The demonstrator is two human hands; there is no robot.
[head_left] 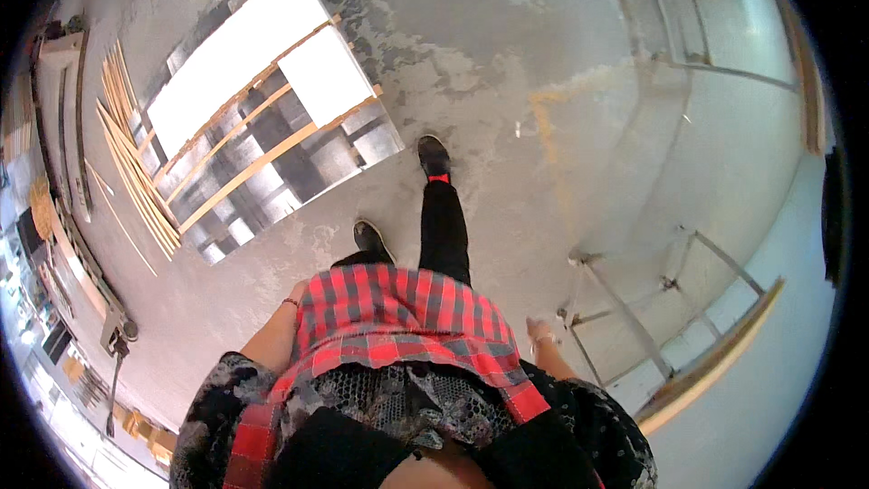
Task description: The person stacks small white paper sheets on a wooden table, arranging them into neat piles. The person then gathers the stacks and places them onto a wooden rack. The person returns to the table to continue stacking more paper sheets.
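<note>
My left hand (300, 292) hangs beside the red and grey checked apron (398, 303) that I wear. The cloth hides most of it, so its fingers do not show. On the other side, my right hand (540, 331) hangs low, near the metal legs of a stand (625, 312); its fingers are too blurred to read. Ahead on the left, a large dark, shiny panel (281, 163) lies on the floor with wooden strips (249, 174) across it. A big white sheet (240, 54) and a smaller white sheet (326, 77) rest on top.
Loose thin wooden strips (136, 177) lie left of the panel. A pallet truck (116, 330) stands at the far left by stacked material. On the right are metal frames (670, 63) and a wood-edged board (715, 371). The concrete floor (480, 81) has worn patches.
</note>
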